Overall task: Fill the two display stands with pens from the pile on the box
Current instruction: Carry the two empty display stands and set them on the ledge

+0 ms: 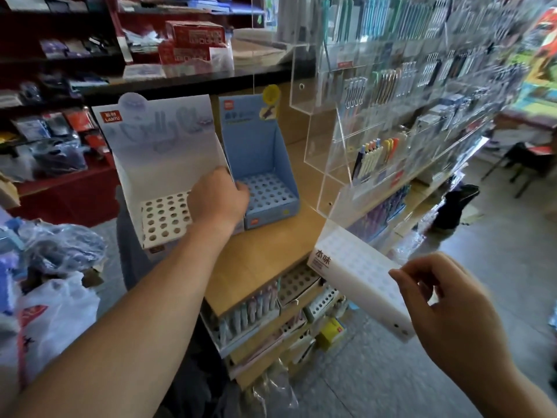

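Stationery shelves crowd the shop behind a wooden counter (271, 251). Fingers of the left hand (217, 200) curl tight over the right wall of the white stand (159, 164), which touches the blue stand (265, 152); both sit far left on the counter. Near right, the right hand (452, 300) pinches the near end of a white plastic block (355, 267), below a clear pen rack (391, 101).

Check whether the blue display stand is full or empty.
Empty: every visible hole in the blue display stand is bare; the left hand hides one corner.
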Demonstrator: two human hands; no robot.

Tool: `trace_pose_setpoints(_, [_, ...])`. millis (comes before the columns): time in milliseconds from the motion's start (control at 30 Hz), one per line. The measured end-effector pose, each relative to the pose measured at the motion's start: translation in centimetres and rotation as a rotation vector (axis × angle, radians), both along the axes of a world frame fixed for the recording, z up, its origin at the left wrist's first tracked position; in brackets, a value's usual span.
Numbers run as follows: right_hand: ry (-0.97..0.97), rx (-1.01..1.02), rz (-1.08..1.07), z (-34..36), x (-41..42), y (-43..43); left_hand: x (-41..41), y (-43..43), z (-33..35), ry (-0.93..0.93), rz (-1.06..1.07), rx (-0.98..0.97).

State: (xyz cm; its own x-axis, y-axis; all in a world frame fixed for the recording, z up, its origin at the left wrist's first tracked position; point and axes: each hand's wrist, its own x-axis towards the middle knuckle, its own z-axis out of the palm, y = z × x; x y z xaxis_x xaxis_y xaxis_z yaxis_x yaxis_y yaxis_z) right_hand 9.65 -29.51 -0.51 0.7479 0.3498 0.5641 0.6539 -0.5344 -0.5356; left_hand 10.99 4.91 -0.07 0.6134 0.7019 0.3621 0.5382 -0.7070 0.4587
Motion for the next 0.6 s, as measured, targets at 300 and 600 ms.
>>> trace_pose_setpoints(300, [0.04, -0.015, -0.023, -1.1, -1.5, -3.4, -7.7, -4.2, 0.0, -0.069, -0.127, 0.185])
trace_pose_setpoints(600, [0.282, -0.069, -0.264, -7.0, -4.6, -13.0, -11.3, -17.5, 0.0, -0.066, -0.419, 0.175])
